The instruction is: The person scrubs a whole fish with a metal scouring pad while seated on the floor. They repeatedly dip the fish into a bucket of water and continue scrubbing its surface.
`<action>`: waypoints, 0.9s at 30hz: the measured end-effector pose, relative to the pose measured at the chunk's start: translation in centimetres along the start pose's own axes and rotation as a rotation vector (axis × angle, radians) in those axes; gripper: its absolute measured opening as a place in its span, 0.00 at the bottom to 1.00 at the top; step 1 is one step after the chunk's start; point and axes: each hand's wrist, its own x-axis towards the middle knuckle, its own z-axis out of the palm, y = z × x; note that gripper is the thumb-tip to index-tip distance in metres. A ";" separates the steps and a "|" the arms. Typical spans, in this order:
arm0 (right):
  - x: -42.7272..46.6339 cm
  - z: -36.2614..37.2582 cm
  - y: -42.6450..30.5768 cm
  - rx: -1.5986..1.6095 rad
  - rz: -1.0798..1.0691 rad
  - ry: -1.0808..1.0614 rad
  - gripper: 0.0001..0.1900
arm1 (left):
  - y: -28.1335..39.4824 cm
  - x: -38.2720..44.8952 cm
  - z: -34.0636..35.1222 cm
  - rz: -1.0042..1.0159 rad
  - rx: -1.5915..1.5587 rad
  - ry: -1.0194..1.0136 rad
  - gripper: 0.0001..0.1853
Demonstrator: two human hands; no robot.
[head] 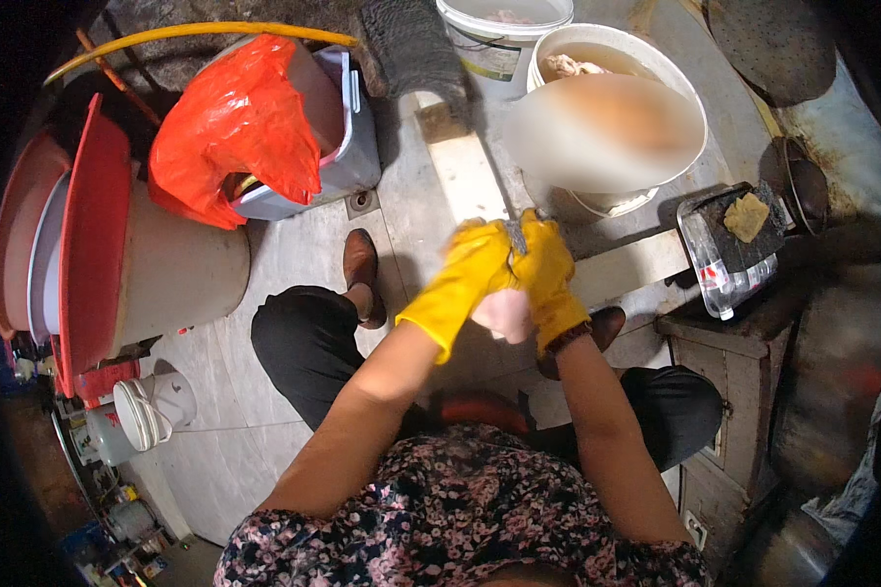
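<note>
Both of my hands are in yellow rubber gloves and are close together in front of my knees. My left hand (479,258) and my right hand (547,265) close around a pale pink piece of raw meat (504,314), which hangs below them. Between the gloves shows a small grey thing (515,238), too blurred to name. Just beyond my hands, a pale plank (468,170) runs away from me along the floor. A white bucket (697,136) stands ahead to the right, with murky liquid and pale meat (573,66) inside; a blur hides much of it.
A second white bucket (503,29) stands behind the first. Left are a grey bin (360,158) with a red plastic bag (235,132), a red basin (95,249) on edge, and a small white pail (136,414). A tray of plastic bottles (734,282) sits right, on a cabinet (719,352).
</note>
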 end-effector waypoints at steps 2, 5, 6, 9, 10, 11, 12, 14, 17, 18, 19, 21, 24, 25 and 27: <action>1.7 0.6 0.2 -0.139 -0.079 -0.034 0.21 | -0.3 -0.5 -0.5 -0.001 0.028 0.029 0.33; 8.8 2.0 6.5 -0.191 0.091 -0.297 0.16 | 2.0 0.8 1.0 0.212 0.071 0.114 0.36; 9.2 1.9 5.9 -0.023 0.116 -0.296 0.16 | 1.6 0.5 1.5 0.170 0.110 0.188 0.40; 6.5 -1.2 1.7 0.181 0.035 -0.092 0.16 | -1.0 -0.8 1.4 0.178 0.042 0.170 0.41; 5.1 -3.3 0.5 0.133 -0.056 0.058 0.17 | -1.2 -1.2 1.4 0.169 0.044 0.209 0.41; 4.2 -4.2 0.4 0.082 -0.146 0.216 0.19 | -1.0 -1.1 1.4 0.181 0.045 0.243 0.40; 3.3 -4.4 1.0 0.180 -0.146 0.267 0.23 | -0.9 -1.1 1.6 0.190 0.047 0.273 0.40; 0.7 -4.0 0.9 0.257 -0.185 0.101 0.18 | -0.9 -1.5 1.3 0.160 0.034 0.228 0.39; -0.7 0.1 2.4 0.131 -0.248 0.053 0.13 | 0.5 -1.6 -0.2 0.111 0.018 0.050 0.39; 0.2 1.7 3.3 0.162 -0.301 0.075 0.13 | 0.3 -1.4 -0.6 0.096 0.047 0.030 0.38; 1.2 2.8 4.3 0.190 -0.348 0.102 0.13 | 0.5 -1.2 -0.8 0.091 0.076 0.008 0.38; 2.8 4.4 5.7 0.049 -0.243 0.029 0.16 | 0.9 -1.1 -0.5 0.082 0.024 0.011 0.37; 6.3 3.0 3.1 -0.140 -0.102 -0.148 0.15 | -0.1 -1.1 1.0 0.189 0.031 0.174 0.37; 7.1 2.3 2.0 -0.198 -0.045 -0.225 0.14 | 0.0 -1.6 0.5 0.246 0.044 0.242 0.37; 6.5 0.7 0.9 -0.069 -0.160 0.014 0.13 | -0.7 -1.6 0.0 0.252 0.075 0.115 0.41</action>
